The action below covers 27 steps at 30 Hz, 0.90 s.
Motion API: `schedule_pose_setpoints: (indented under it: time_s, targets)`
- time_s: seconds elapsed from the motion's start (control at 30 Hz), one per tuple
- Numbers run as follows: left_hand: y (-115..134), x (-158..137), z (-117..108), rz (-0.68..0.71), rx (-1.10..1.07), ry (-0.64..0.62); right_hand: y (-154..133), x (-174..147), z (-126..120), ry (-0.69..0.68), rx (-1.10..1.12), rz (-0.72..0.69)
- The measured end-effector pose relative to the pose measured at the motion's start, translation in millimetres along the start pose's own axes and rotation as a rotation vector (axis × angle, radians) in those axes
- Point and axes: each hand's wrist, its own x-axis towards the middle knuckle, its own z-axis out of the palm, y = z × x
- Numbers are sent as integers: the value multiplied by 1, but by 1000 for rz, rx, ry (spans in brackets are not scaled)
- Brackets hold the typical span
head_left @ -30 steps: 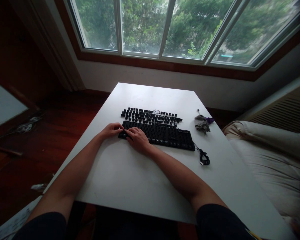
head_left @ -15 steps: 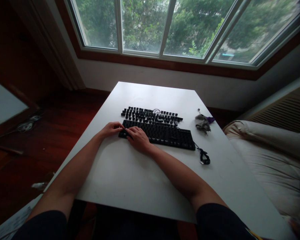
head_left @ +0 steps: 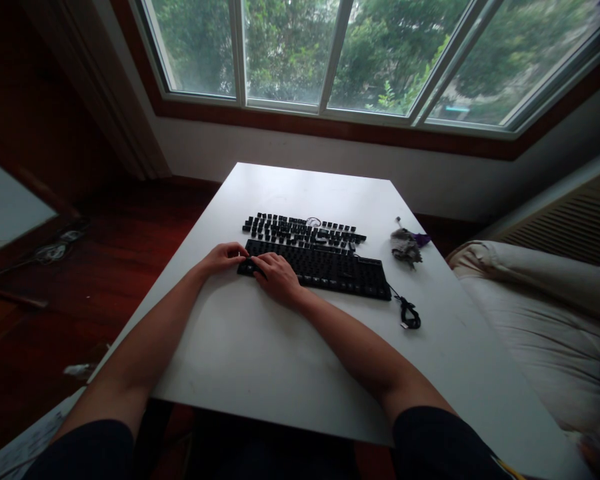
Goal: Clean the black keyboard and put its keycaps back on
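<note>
A black keyboard (head_left: 340,273) lies on the white table, with many of its keycaps off. My left hand (head_left: 225,257) is at its left end, thumb and fingertips pinched together at the edge keys. Whatever they hold is too small and dark to make out. Close beside it, my right hand (head_left: 279,277) reaches over the left part of the keyboard, its fingers bent down toward the same spot. A dark shape shows between its thumb and forefinger, and I cannot tell it from the keyboard. Loose black keycaps (head_left: 300,230) stand in rows just behind the keyboard.
A thin wire loop (head_left: 313,221) lies among the keycaps. The keyboard's bundled cable (head_left: 409,315) rests at right, below a crumpled grey cloth (head_left: 405,248) with a purple piece. The white table (head_left: 300,360) stands before a window, a beige sofa (head_left: 540,320) on its right.
</note>
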Motion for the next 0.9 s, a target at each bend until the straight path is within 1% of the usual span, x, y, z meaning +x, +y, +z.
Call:
schedule_pose_setpoints:
  time_s: [0.37,0.7,0.77,0.9]
  targets:
    - [-3,1,1,-4,17,8,1,0,1,-1,8,8]
    - [3,2,-1,-16,-3,13,1,0,1,8,9,9]
    - [4,1,0,-17,-4,30,1,0,1,11,17,7]
    - [2,1,1,-47,13,129,1,0,0,23,35,14]
